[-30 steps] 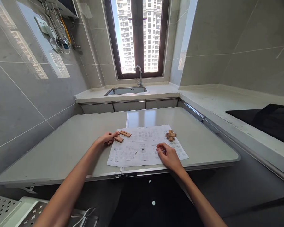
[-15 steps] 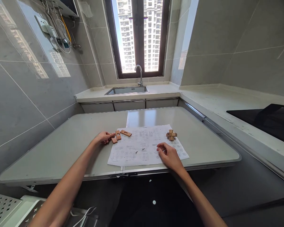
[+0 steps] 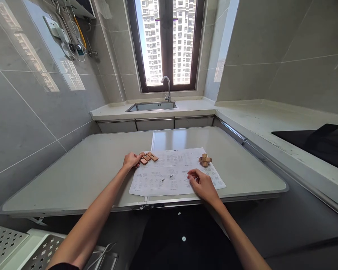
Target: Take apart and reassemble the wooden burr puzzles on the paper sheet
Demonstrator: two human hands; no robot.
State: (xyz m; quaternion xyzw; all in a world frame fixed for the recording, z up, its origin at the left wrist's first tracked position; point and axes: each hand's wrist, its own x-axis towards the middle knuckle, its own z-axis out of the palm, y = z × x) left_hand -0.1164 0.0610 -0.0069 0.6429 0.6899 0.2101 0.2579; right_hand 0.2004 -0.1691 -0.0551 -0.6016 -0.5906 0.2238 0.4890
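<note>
My left hand (image 3: pixel 132 160) is at the upper left edge of a printed paper sheet (image 3: pixel 157 185), its fingers closed on the near end of some flat wooden puzzle pieces (image 3: pixel 144 161). The slotted pieces lie side by side in a slanted group, partly hidden by the fingertips. My right hand (image 3: pixel 202 183) rests on the right part of the sheet, fingers loosely curled and apart, with nothing visible in it. Just beyond it, an interlocking wooden burr puzzle (image 3: pixel 205 160) stands on the sheet's far right corner.
The pale folding table (image 3: pixel 73 180) has a hinge seam down its middle. Two tiny dark bits (image 3: pixel 163 180) show on the sheet. Behind the table are a counter with a sink (image 3: pixel 153 107) and a tap (image 3: pixel 168 88). A black object (image 3: pixel 321 142) sits on the right counter.
My left hand has moved right, and the flat wooden pieces now lie closer together. My right hand and the burr puzzle have stayed put; the view has shifted slightly.
</note>
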